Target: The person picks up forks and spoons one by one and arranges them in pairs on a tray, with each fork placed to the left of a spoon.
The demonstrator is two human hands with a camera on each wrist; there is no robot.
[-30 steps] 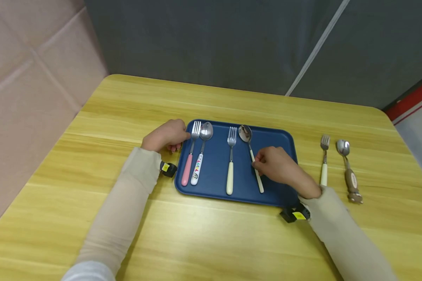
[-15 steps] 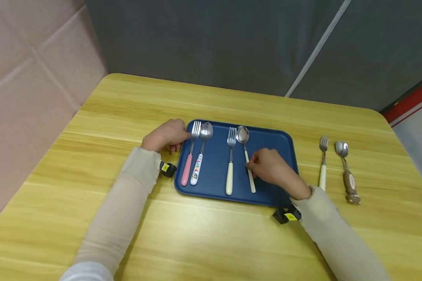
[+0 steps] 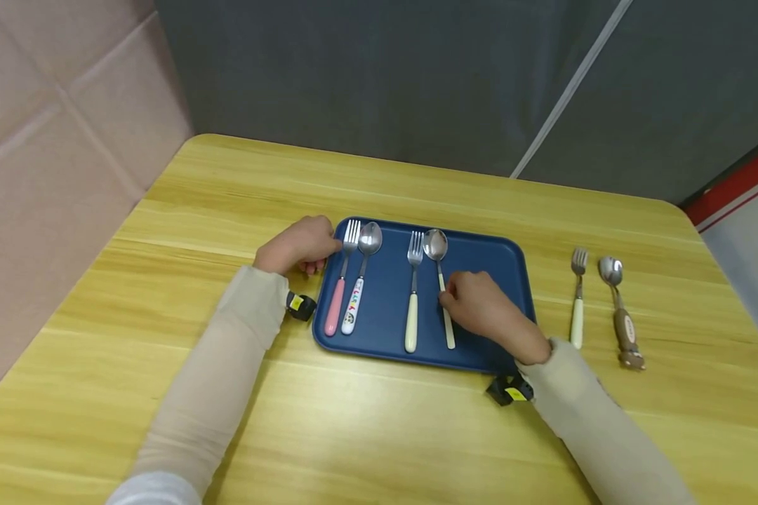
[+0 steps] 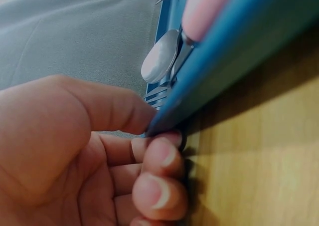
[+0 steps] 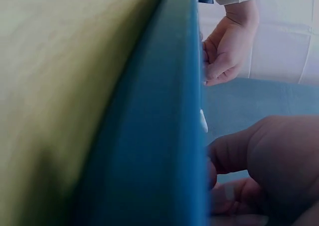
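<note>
A blue tray (image 3: 488,261) lies on the wooden table. My left hand (image 3: 326,252) grips the tray's left rim (image 4: 234,61), thumb on top and fingers curled against the edge. On the tray lie a pink-handled fork (image 3: 340,284), a patterned white-handled spoon (image 3: 358,280), a cream-handled fork (image 3: 413,301) and a cream-handled spoon (image 3: 436,247). My right hand (image 3: 446,299) pinches this spoon's handle, which lies close beside the cream fork. In the right wrist view the tray edge (image 5: 159,136) fills the middle and my right hand (image 5: 259,166) is at the lower right.
To the right of the tray, on the table (image 3: 379,421), lie a second cream-handled fork (image 3: 577,298) and a brown-handled spoon (image 3: 622,312). A grey curtain hangs behind the table and a pink wall stands at the left.
My right hand has slid the cream-handled spoon leftward and straightened it, so it now lies parallel and next to the cream fork. The left hand has stayed on the tray rim.
</note>
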